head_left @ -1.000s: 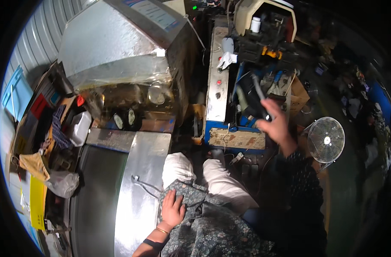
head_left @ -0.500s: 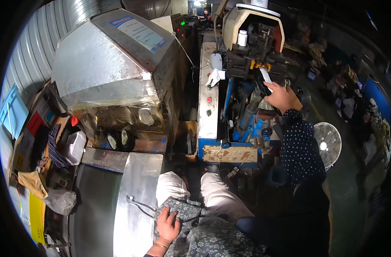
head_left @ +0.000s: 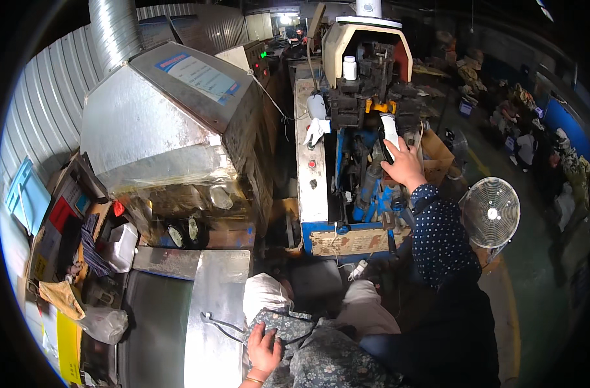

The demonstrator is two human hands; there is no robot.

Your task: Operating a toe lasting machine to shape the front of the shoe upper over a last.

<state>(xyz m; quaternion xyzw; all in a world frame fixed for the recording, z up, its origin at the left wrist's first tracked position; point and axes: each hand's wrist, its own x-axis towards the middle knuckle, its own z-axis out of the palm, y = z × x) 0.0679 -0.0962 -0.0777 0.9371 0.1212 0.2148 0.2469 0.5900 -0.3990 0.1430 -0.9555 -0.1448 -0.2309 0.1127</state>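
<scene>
While the left hand [head_left: 264,349] lies on the floral cloth [head_left: 334,346] over the lap, its fingers loosely spread and gripping nothing visible, the right hand [head_left: 405,165] reaches forward over the machine [head_left: 372,184]. Its fingers are closed around the near end of a long white-and-black piece [head_left: 390,129] — the far end sits just beneath a yellow fitting [head_left: 380,106], though whether they touch I cannot tell. A white bottle [head_left: 349,68] stands beyond, to the left; a round fan [head_left: 491,212] is right of the dotted sleeve [head_left: 440,242].
</scene>
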